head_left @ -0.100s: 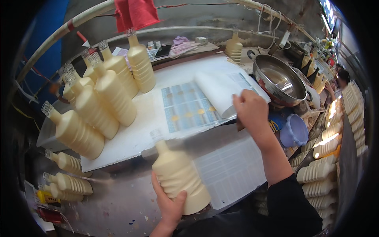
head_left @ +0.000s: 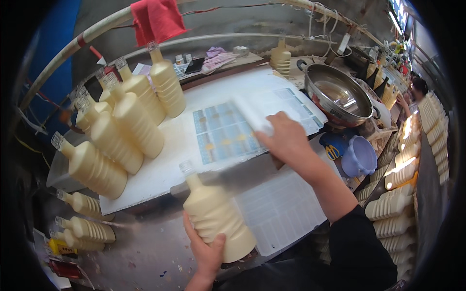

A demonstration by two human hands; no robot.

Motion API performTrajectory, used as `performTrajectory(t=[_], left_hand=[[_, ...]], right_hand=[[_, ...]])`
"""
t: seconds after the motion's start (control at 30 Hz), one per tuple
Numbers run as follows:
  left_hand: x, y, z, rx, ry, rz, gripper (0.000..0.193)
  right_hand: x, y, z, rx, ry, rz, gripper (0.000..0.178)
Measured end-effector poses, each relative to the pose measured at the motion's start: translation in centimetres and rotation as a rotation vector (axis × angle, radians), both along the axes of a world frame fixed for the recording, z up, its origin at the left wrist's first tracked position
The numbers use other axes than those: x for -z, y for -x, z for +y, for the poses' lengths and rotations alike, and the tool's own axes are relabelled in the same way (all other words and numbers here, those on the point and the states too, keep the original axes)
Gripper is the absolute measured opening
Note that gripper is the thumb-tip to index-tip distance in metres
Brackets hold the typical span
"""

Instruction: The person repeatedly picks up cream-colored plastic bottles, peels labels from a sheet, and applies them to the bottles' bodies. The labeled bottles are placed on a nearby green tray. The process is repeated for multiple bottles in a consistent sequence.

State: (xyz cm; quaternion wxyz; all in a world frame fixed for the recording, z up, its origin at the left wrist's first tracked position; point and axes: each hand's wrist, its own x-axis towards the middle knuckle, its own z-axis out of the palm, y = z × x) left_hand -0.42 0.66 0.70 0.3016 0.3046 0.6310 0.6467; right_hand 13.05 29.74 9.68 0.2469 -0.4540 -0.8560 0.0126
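My left hand (head_left: 206,252) is closed around the lower side of a cream-coloured ribbed bottle (head_left: 216,211) with a clear threaded neck, tilted on the lower worktop. With my right hand (head_left: 286,138) I pinch the near edge of a curled white sheet (head_left: 250,114), blurred by motion. It curls over a blue printed sheet (head_left: 225,131) with yellow marks, lying on a white board (head_left: 177,162). More blue print (head_left: 293,102) shows to the right of the curl. A translucent ribbed plastic sheet (head_left: 279,213) lies beside the bottle, below my right forearm.
Several cream bottles (head_left: 141,123) stand at the board's left; others (head_left: 92,229) lie below. A metal pan (head_left: 340,92) and a purple bucket (head_left: 359,156) are at the right, near yellow-handled scissors (head_left: 332,153). Rows of bottles (head_left: 395,208) line the far right. A red cloth (head_left: 156,19) hangs above.
My right hand has moved left, drawing the white sheet's curl leftward with it. The left hand still holds the bottle in nearly the same place; the whole view has shifted slightly.
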Motion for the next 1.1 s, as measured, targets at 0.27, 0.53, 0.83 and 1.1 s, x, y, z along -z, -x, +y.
performTrajectory(t=[0.27, 0.53, 0.83, 1.1], left_hand=[[-0.4, -1.2, -0.4, -0.045, -0.038, -0.012, 0.103], [0.2, -1.3, -0.3, -0.04, -0.038, 0.009, 0.104], [0.2, -1.8, 0.9, 0.017, -0.095, 0.011, 0.099], [-0.7, -1.3, -0.3, -0.085, -0.02, 0.027, 0.09]], right_hand=[[-4.1, -3.4, 9.7, 0.207, -0.024, -0.095, 0.028], [-10.0, -22.3, 16.2, 0.23, 0.036, 0.943, 0.03], [-8.6, -48.1, 20.4, 0.469, -0.396, 1.365, 0.054], [-4.1, -21.0, 1.3, 0.106, 0.505, 0.87, 0.038]])
